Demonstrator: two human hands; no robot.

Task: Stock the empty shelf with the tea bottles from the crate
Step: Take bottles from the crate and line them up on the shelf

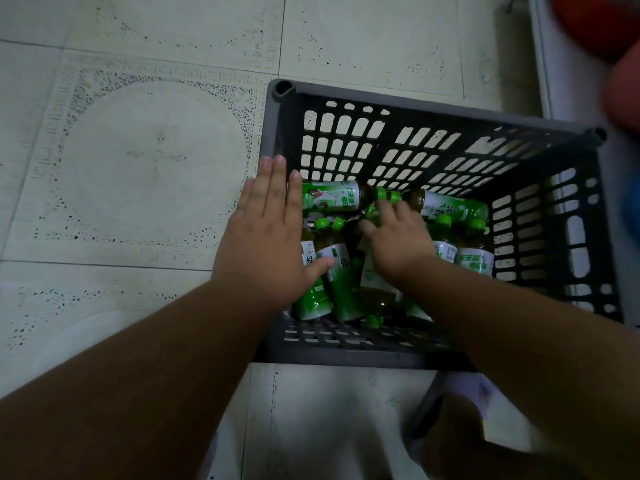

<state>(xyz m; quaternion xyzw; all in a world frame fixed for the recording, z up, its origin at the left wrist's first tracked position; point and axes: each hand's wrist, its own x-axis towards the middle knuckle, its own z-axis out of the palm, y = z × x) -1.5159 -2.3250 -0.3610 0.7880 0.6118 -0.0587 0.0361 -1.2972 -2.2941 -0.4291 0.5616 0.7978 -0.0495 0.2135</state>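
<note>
Floor: pale square tiles (138, 161) with dark speckled circular patterns and thin grout lines.
Light: dim, greenish cast.
Upper right: blurred white edge (543, 64), unidentifiable.

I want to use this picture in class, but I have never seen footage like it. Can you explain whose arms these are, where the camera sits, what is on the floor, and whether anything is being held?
The single picture comes from a camera worn on a person's head, looking down at their own bare arms. No machine is involved. On the tiled floor stands a dark slotted crate with green-capped tea bottles lying jumbled inside. The left hand is flat and open over the crate's left edge, holding nothing. The right hand reaches down among the bottles; its fingers curl near the caps, but a firm grip cannot be confirmed. No shelf shows clearly.
</note>
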